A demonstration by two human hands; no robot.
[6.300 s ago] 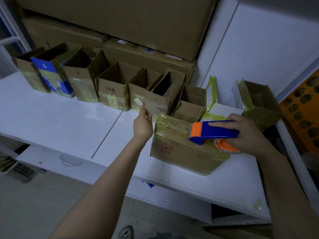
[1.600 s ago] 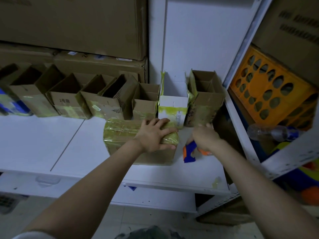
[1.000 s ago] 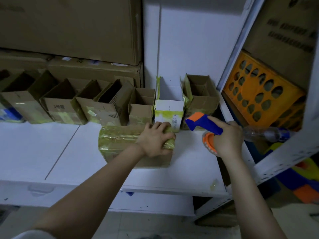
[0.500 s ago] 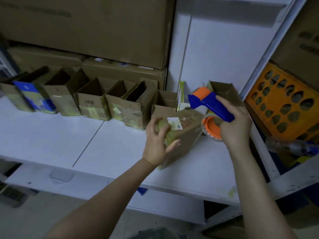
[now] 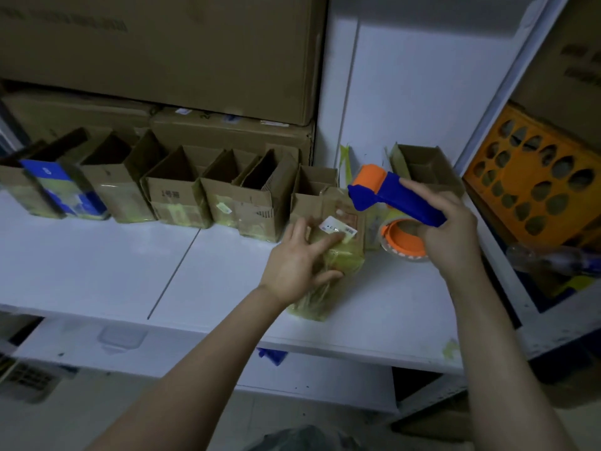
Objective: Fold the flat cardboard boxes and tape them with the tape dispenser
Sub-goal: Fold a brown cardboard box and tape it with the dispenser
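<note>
A small cardboard box (image 5: pixel 338 258) wrapped in yellowish tape stands tilted on the white shelf (image 5: pixel 97 268), a white label on its upper face. My left hand (image 5: pixel 299 262) lies against its left side with the fingers spread and fairly straight, the forefinger reaching the label. My right hand (image 5: pixel 452 232) grips the blue and orange tape dispenser (image 5: pixel 390 196) just right of the box, held off the shelf with its orange tape roll hanging below the handle.
A row of several open folded boxes (image 5: pixel 175 196) stands along the back of the shelf, with large cartons (image 5: pixel 162 53) stacked behind. An open box (image 5: pixel 422 167) sits at the back right. An orange crate (image 5: pixel 533 177) and a plastic bottle (image 5: pixel 553 258) lie beyond the shelf's right post.
The taped box went from lying flat to standing tilted on end. My left hand loosened from a grasp to spread fingers. My right hand lifted the dispenser from the shelf to beside the box.
</note>
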